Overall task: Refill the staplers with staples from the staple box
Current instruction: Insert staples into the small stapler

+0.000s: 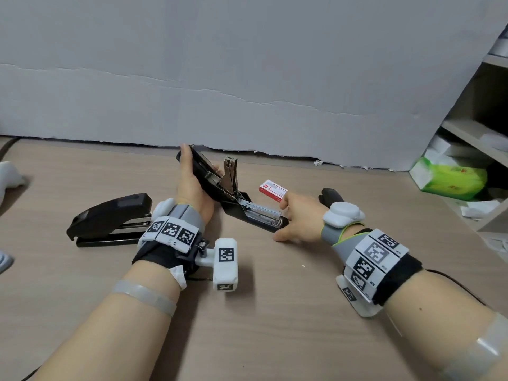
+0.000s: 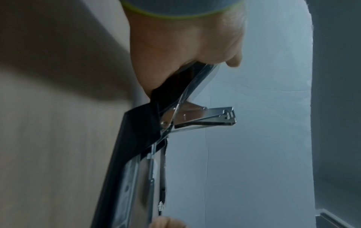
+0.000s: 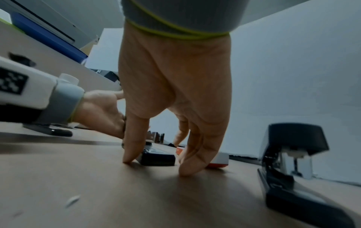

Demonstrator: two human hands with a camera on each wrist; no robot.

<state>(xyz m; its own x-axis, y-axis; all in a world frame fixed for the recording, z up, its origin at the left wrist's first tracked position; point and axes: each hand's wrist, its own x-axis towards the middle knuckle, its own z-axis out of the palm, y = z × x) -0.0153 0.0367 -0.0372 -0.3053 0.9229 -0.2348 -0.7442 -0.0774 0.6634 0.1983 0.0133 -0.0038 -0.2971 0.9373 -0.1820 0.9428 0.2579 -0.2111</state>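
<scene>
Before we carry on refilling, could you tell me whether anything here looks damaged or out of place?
Nothing on the task side: the open stapler is opened on purpose. Only the grey backdrop looks damaged, its bottom edge ragged and torn.

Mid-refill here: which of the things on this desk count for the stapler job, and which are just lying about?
For the job:
- open stapler, its lid held back by the left hand; right hand at its front end
- staple box
- closed stapler on the left
- third stapler by the right wrist

Lying about:
- green packet under the shelf
- white object at the left edge
</scene>
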